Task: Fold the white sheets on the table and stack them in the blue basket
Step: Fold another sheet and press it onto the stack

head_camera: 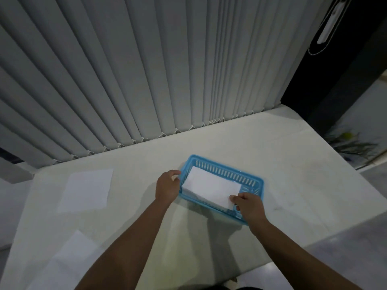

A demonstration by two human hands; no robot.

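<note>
A blue slotted basket [225, 167] stands on the white table [293, 174], right of centre. Inside it lies a folded white sheet [211, 187] on top of other folded sheets. My right hand [249, 206] pinches the sheet's near right corner over the basket's front rim. My left hand [167, 186] rests against the basket's left end, its fingers curled on the rim and the sheet's left edge. Two flat unfolded white sheets lie on the table to the left, one further back [87, 190] and one near the front edge [69, 258].
Grey vertical blinds [146, 70] hang along the table's far edge. A dark panel [335, 80] stands at the back right. The table's right edge runs diagonally, with floor and a plant [351, 143] beyond it.
</note>
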